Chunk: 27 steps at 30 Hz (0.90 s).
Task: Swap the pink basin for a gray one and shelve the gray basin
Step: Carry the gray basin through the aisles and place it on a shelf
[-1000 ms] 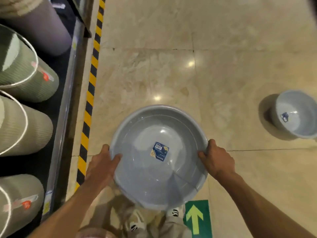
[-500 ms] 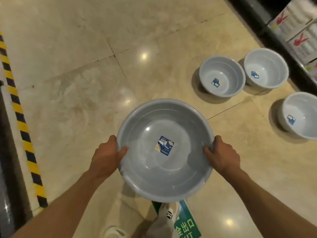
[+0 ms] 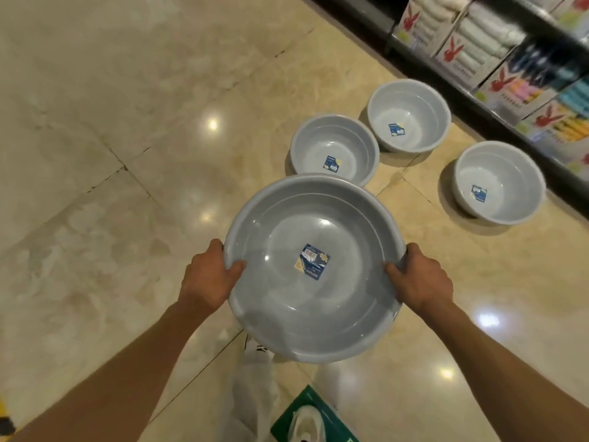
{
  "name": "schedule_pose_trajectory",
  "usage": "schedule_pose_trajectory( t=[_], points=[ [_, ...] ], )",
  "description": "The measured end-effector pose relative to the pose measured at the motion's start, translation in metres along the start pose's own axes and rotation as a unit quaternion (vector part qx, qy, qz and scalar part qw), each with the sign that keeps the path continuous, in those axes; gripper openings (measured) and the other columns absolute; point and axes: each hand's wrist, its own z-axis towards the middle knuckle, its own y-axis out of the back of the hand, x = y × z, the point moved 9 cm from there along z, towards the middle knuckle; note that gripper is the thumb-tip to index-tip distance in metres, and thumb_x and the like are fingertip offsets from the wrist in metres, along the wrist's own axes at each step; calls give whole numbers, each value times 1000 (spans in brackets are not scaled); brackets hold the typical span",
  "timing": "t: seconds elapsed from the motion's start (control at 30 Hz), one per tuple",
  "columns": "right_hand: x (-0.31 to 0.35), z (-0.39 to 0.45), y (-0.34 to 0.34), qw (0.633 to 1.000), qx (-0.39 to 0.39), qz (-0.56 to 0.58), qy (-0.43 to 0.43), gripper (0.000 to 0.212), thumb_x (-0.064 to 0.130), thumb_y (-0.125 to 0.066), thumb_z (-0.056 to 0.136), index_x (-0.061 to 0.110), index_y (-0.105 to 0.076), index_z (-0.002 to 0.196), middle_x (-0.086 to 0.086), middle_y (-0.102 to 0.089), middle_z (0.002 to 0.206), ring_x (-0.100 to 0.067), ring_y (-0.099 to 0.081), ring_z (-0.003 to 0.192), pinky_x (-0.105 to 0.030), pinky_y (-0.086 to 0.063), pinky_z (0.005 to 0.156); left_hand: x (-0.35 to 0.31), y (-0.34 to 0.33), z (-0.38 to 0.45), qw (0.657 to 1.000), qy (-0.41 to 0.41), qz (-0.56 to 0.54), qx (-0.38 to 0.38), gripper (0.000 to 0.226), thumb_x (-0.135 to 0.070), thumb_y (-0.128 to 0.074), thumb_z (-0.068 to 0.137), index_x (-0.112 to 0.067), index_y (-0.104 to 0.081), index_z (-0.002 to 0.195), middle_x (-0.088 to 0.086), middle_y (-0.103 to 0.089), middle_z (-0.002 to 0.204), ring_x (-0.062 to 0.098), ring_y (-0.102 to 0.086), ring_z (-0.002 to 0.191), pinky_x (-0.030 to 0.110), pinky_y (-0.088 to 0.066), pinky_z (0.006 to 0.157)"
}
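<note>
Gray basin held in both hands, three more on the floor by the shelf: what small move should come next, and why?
Probably keep carrying the gray basin toward the shelf at upper right. The left hand and right hand grip opposite rims, and nothing is placed yet. Three basins on the floor lie between, so step around them.

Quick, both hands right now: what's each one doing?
Left hand: closed on the left rim of the gray basin.
Right hand: closed on the basin's right rim.

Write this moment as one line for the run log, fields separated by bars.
carry | gray basin held level by rim | left hand and right hand gripping | three basins on floor ahead
</note>
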Motion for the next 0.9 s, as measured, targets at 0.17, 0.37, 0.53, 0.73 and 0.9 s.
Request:
schedule_pose_trajectory(
  t=[0.17,0.37,0.53,0.73,0.9],
  points=[
    [1,47,18,999,0,10,-37,29,47,-54,88,20,-43,89,1,-53,73,-27,-53,64,-34,-37,53,-39,1,65,999,-28,4,23,37,-43,-66,91,-10,-50,95,8,-61,80,31,-62,71,38,-50,62],
    [22,120,37,999,12,17,-38,29,44,-53,91,17,-42,90,-5,-57,79,-31,-55,68,-36,-40,56,-73,8,150,996,-86,7,9,38,-39,-73,85,-14,-45,81,0,-54,64,20,-53,55,27,-34,48],
    [34,171,51,997,3,38,-61,32,47,-50,92,16,-44,95,-6,-58,82,-34,-57,72,-40,-48,61,-100,11,214,997,-65,24,46,39,-44,-70,85,-12,-48,91,8,-63,78,31,-65,67,41,-56,62],
    [34,232,69,996,4,51,-78,31,47,-52,92,17,-42,94,-5,-56,81,-31,-54,68,-35,-38,55,-149,13,276,994,-64,43,75,42,-44,-72,86,-11,-48,96,7,-64,79,28,-66,64,35,-49,55],
    [29,282,77,993,10,68,-95,30,47,-52,93,19,-41,94,-4,-54,81,-31,-53,69,-35,-36,56,-189,6,325,991,-79,42,99,43,-44,-70,89,-8,-48,97,5,-62,79,23,-63,64,31,-41,50]
  ],
)
